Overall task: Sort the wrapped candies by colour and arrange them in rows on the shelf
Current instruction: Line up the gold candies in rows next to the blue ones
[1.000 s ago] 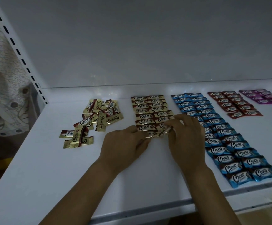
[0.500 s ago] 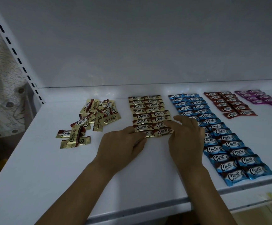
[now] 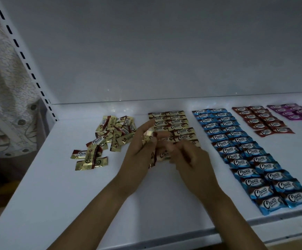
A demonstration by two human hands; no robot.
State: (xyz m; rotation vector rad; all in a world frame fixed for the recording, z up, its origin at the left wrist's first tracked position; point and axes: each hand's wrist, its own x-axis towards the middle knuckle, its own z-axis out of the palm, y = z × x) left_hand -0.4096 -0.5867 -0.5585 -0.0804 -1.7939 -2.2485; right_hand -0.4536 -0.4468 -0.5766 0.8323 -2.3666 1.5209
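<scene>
On the white shelf (image 3: 56, 195) lie a loose pile of gold candies (image 3: 117, 130) at the left, two gold rows (image 3: 177, 123) in the middle, then two long blue rows (image 3: 245, 150), two red rows (image 3: 262, 120) and purple rows (image 3: 294, 112) at the far right. My left hand (image 3: 137, 159) is raised over the near end of the gold rows and grips gold candies (image 3: 148, 135) in its fingers. Another gold candy (image 3: 162, 155) sits between both hands. My right hand (image 3: 191, 161), blurred, pinches that candy's right end.
A slotted white upright (image 3: 25, 65) borders the shelf at the left, with patterned fabric (image 3: 2, 105) hanging beyond it. The grey back panel (image 3: 164, 51) rises behind the candies. The blue rows reach almost to the shelf's front edge (image 3: 182, 237).
Both hands have lifted from the near end of the gold rows. The left hand has turned palm inward holding gold candies, and the right has closed in on one of them.
</scene>
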